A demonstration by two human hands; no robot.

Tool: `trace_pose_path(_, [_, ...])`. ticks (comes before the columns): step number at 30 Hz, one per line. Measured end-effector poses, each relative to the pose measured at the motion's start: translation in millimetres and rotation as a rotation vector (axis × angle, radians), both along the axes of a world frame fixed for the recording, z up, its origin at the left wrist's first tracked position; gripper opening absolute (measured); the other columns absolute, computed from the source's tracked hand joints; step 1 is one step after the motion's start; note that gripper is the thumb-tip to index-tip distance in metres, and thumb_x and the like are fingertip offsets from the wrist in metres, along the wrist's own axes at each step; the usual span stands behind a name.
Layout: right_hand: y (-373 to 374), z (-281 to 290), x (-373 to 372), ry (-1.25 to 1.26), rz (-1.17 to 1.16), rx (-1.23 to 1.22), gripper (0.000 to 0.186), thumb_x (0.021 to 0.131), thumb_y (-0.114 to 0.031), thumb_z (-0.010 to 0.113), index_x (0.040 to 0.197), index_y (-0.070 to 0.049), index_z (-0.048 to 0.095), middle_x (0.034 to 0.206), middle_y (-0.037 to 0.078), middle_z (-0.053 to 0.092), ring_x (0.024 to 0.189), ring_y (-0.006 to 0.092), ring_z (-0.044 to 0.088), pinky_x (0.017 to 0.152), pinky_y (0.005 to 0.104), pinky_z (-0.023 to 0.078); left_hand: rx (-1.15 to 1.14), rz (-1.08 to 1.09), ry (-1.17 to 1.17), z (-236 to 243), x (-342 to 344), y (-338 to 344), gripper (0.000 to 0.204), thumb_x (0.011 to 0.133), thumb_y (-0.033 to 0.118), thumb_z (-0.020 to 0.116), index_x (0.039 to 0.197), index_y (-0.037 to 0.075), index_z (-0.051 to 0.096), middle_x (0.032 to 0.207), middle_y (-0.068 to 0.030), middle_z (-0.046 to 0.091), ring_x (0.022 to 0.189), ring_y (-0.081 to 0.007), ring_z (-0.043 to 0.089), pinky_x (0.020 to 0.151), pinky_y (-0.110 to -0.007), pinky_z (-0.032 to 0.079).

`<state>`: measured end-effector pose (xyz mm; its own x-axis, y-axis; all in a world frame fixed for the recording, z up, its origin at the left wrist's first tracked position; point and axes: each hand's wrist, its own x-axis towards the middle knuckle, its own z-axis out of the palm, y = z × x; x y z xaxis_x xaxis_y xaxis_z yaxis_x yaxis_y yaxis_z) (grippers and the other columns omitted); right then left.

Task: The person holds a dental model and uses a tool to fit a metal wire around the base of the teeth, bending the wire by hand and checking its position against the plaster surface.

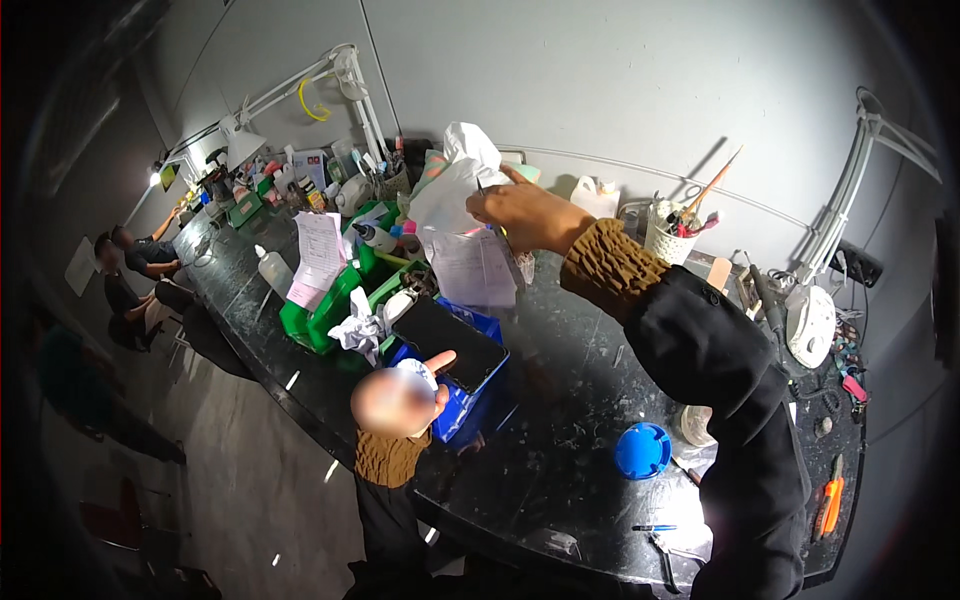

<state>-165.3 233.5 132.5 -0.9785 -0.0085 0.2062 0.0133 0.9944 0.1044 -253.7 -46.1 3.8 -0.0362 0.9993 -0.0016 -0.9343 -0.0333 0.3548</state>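
My left hand [405,400], partly blurred, is closed round a small white-and-blue object [420,369], one finger stretched over a dark flat device [450,343] in a blue tray [462,412]. My right hand [520,210] reaches to the back of the bench, at a white plastic bag [448,188], fingers bent; what they hold, if anything, is hidden. Papers [470,270] lie below that hand. Green bins [313,325] with bottles, a pink sheet [316,250] and crumpled tissue [357,328] stand left of the tray.
A brush cup [668,232], lamp arm [850,170], blue lid [643,450], white device [810,325] and orange-handled tool [828,505] are on the right of the dark bench [550,500]. Supplies crowd the back left. Several people [140,255] are along the left.
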Motion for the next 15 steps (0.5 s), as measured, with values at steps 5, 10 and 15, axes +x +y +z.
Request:
trace_pose_path(5, [10.5, -13.4, 9.4, 0.338, 0.055, -0.005, 0.019, 0.068, -0.007, 0.063, 0.083, -0.001, 0.054, 0.075, 0.018, 0.059, 0.078, 0.0333, 0.061, 0.072, 0.0437, 0.046, -0.009, 0.001, -0.001, 1.3, 1.4, 0.5, 0.085, 0.066, 0.018, 0.049, 0.136, -0.015, 0.013, 0.09, -0.0262, 0.055, 0.08, -0.0308, 0.049, 0.071, -0.034, 0.048])
trace_pose_path(10, [5.1, 4.4, 10.6, 0.489, 0.211, -0.256, 0.016, 0.073, -0.013, 0.063, 0.07, 0.0, 0.054, 0.062, 0.018, 0.057, 0.066, 0.0362, 0.057, 0.057, 0.0426, 0.043, -0.015, -0.002, 0.11, -5.3, -9.0, -8.5, 0.085, 0.066, 0.018, 0.048, 0.135, -0.016, 0.012, 0.089, -0.0224, 0.056, 0.081, -0.0306, 0.049, 0.07, -0.034, 0.047])
trace_pose_path(15, [-4.3, 28.2, 33.0, 0.448, 0.17, -0.424, 0.024, 0.073, -0.014, 0.066, 0.066, 0.001, 0.049, 0.059, 0.02, 0.051, 0.06, 0.0357, 0.055, 0.053, 0.0412, 0.038, -0.001, 0.013, 0.047, 2.4, 0.0, 1.6, 0.085, 0.066, 0.016, 0.047, 0.134, -0.017, 0.01, 0.089, -0.0184, 0.058, 0.082, -0.0309, 0.05, 0.069, -0.035, 0.047])
